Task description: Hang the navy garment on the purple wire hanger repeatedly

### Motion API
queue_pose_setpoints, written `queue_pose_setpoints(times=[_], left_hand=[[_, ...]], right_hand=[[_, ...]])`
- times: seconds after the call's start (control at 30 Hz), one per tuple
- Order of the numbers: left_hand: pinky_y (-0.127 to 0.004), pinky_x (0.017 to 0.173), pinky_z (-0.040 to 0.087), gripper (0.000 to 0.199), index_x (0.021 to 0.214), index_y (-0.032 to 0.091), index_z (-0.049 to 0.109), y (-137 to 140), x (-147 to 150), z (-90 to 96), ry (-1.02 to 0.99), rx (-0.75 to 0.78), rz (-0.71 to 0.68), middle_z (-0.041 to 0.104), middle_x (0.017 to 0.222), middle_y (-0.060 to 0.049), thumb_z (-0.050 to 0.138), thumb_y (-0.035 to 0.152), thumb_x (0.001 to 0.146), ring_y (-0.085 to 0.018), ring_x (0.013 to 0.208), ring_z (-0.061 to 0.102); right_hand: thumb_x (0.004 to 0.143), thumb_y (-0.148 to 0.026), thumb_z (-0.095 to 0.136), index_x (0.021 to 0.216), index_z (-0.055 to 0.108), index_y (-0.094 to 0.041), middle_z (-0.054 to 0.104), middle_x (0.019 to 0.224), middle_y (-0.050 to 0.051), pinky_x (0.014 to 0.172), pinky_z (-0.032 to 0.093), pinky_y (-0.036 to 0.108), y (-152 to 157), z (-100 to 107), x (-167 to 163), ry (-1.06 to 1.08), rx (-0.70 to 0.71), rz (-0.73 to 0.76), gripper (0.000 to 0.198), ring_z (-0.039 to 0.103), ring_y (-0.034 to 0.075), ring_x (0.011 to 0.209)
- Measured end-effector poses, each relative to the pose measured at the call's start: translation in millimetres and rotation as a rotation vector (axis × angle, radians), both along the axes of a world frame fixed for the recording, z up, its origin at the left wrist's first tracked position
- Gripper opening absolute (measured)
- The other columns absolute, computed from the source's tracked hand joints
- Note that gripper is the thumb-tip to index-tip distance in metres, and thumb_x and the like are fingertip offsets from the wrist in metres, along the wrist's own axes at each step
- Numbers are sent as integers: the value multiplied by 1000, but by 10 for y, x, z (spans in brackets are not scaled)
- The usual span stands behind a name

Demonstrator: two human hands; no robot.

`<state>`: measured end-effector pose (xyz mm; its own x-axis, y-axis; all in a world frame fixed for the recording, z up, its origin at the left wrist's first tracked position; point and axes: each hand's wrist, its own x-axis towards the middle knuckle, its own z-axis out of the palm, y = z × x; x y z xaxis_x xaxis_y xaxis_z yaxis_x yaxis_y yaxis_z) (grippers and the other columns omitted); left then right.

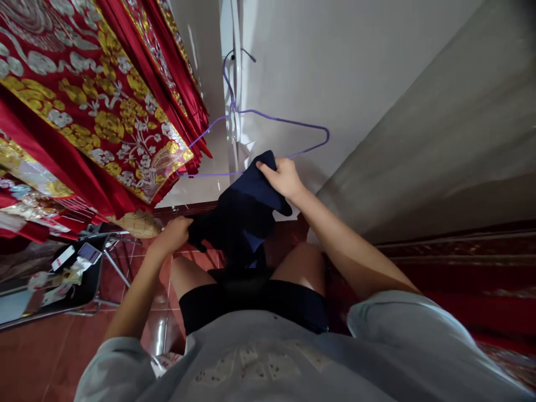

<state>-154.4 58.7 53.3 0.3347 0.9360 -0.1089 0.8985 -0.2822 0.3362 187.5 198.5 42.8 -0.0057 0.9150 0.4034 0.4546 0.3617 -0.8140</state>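
Evidently, the left hand [176,233] and right hand [285,177] both grip the dark garment [247,204]. Its far edge could snag the purple hanger [278,118] if lifted carelessly.

Ahead: flat, pale grey wall [355,72]
Underfoot: glossy red floor tiles [54,349], pale joints
Left: low black-topped furniture [94,279], silver metal legs [116,268]
Light: dim, uneven
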Motion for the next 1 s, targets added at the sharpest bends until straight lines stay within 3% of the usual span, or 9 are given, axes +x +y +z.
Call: queue_pose_setpoints(times=[0.17,0.27,0.37,0.53,0.67,0.8,0.9,0.97,1.0], left_hand=[[-34,85,53,29,88,19,63,416,-19,363,-243,387,78,67,83,-7,44,1,75,-24,81,64],[-35,96,51,26,102,21,60,698,150,589,-527,597,83,67,97,-6,50,7,83,-23,95,66],[-35,103,50,27,113,23,58,985,292,672,-719,560,30,69,108,-7,56,13,88,-22,107,67],[-32,87,54,22,110,19,66,1242,287,692,-663,411,-29,72,93,-7,55,21,92,-21,86,68],[-34,96,52,23,106,19,68,1172,195,764,-588,577,-100,72,104,-9,50,21,92,-23,98,68],[-37,104,50,28,111,18,68,1116,131,835,-498,506,-164,71,108,-9,53,21,87,-26,106,66],[-40,107,49,31,112,19,69,1154,95,886,-461,429,-163,71,107,-9,56,20,84,-27,107,65],[-42,109,47,26,104,21,71,1197,64,930,-486,451,-147,69,108,-8,59,18,81,-27,109,64],[-43,111,46,23,98,21,72,1218,47,954,-509,486,-122,68,109,-8,60,16,79,-28,112,63]], right_hand=[[89,-28,67,51,31,-22,32,52,-2,58,31,31,-225,352,186,-60,-22,-27,53,31,11,53],[88,-29,66,52,31,-21,32,53,-2,56,30,30,-321,445,241,-67,-10,-5,51,32,10,53],[90,-41,62,54,32,-21,31,53,-2,54,28,29,-390,442,251,-66,24,63,51,31,10,53],[95,-56,55,61,44,-20,46,60,0,59,38,29,-451,437,252,-96,52,161,50,46,14,59],[95,-54,62,119,67,-20,71,109,10,87,54,39,-461,470,464,-113,169,193,42,68,25,93],[94,-51,67,151,49,-19,53,152,20,102,51,45,-334,529,835,-223,284,-121,68,61,34,130],[97,-39,69,136,62,-12,67,133,23,97,50,40,-209,665,978,-333,237,-251,48,67,29,118],[98,-34,68,99,74,-10,76,96,16,79,51,33,-187,811,995,-374,105,-217,25,71,21,87],[98,-34,67,81,72,-10,73,78,11,69,49,30,-199,895,999,-359,21,-166,29,67,16,72]])
